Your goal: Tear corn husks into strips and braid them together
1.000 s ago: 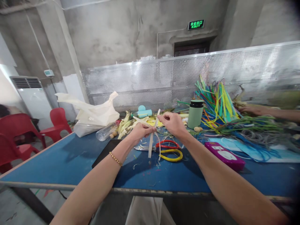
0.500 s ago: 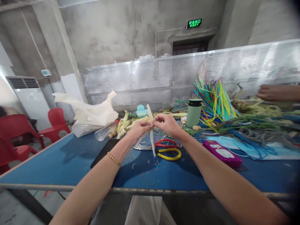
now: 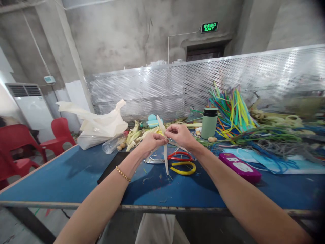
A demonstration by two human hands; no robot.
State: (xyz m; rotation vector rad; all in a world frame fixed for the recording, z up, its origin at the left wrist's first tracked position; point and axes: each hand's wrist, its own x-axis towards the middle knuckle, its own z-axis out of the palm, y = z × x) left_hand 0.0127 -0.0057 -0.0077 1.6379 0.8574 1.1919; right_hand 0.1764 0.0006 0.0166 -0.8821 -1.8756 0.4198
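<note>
Pinching a pale strip (image 3: pixel 166 160)

Left of the green cup (image 3: pixel 209 126), my left hand (image 3: pixel 150 142) pinches the pale strip. Nearer the cup, my right hand (image 3: pixel 181 135) pinches it too. Right of the cup sit bright strips (image 3: pixel 238 113).

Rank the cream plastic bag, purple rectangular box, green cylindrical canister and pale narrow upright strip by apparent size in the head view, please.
1. Cream plastic bag
2. Purple rectangular box, nearer the camera
3. Green cylindrical canister
4. Pale narrow upright strip, partly hidden
</note>
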